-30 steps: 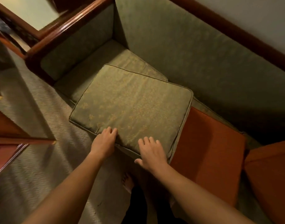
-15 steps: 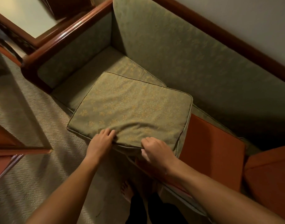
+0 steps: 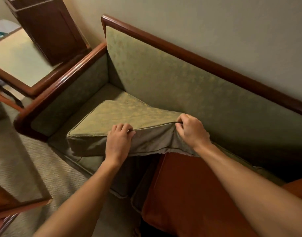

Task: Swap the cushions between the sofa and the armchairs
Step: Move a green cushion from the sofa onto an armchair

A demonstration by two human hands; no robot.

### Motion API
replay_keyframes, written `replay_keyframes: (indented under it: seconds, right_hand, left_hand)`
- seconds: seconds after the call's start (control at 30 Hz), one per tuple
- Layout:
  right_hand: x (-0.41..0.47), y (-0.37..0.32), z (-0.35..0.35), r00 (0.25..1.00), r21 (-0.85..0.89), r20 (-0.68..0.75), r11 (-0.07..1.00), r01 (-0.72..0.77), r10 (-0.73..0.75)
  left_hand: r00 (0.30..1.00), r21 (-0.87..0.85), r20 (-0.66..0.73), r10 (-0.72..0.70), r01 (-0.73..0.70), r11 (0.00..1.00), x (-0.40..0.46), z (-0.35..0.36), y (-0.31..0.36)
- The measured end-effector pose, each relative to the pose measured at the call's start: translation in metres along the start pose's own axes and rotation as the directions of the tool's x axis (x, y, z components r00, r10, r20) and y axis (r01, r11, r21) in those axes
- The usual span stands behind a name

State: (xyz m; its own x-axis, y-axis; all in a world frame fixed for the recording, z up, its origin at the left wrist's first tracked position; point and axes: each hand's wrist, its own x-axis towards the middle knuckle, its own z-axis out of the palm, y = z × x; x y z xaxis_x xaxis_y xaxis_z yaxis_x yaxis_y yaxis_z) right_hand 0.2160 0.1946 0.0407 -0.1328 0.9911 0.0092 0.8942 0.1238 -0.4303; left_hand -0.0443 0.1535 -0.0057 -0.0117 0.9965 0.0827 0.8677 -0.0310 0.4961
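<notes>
A green patterned cushion point(image 3: 129, 115) lies tilted on the left end of the green sofa point(image 3: 181, 82), its near edge lifted. My left hand point(image 3: 118, 142) grips the cushion's front face near the piped edge. My right hand point(image 3: 192, 130) pinches the fabric at the cushion's upper right corner. An orange cushion point(image 3: 189, 190) sits on the sofa seat to the right, partly under the green cushion's raised edge. A second orange cushion point(image 3: 299, 187) shows at the far right edge.
The sofa's wooden armrest point(image 3: 61, 84) runs along the left. A dark wooden cabinet point(image 3: 49, 29) and a framed low table point(image 3: 18, 60) stand beyond it. Another wooden table corner point(image 3: 18, 206) juts in at lower left over the carpet point(image 3: 27, 165).
Both hands went from resting on the green cushion's near edge to gripping it, and they have lifted that edge. My right hand has moved to the cushion's right corner. The view has shifted closer.
</notes>
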Motion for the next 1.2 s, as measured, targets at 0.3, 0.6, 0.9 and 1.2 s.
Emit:
replay_keyframes:
  seconds: [0.3,0.6,0.9,1.2]
  right_hand:
    - [0.092,0.009,-0.018,0.979,0.042,-0.167,0.993,-0.11,0.116]
    - [0.119,0.027,-0.019,0.946,-0.07,-0.244,0.97,-0.234,0.211]
    - [0.086,0.057,-0.052,0.847,0.02,-0.395,0.925,-0.38,0.357]
    - [-0.002,0.136,-0.126,0.745,-0.057,-0.498,0.84,-0.539,0.444]
  left_hand:
    - [0.995,0.193,-0.03,0.095,-0.088,0.977,0.102,-0.038,-0.023]
    - [0.98,0.279,0.052,0.191,-0.198,0.94,0.184,-0.041,0.002]
    - [0.925,0.181,0.148,0.35,-0.373,0.91,0.225,-0.039,0.063]
    - [0.825,0.021,0.241,0.511,-0.531,0.847,0.204,0.016,0.186]
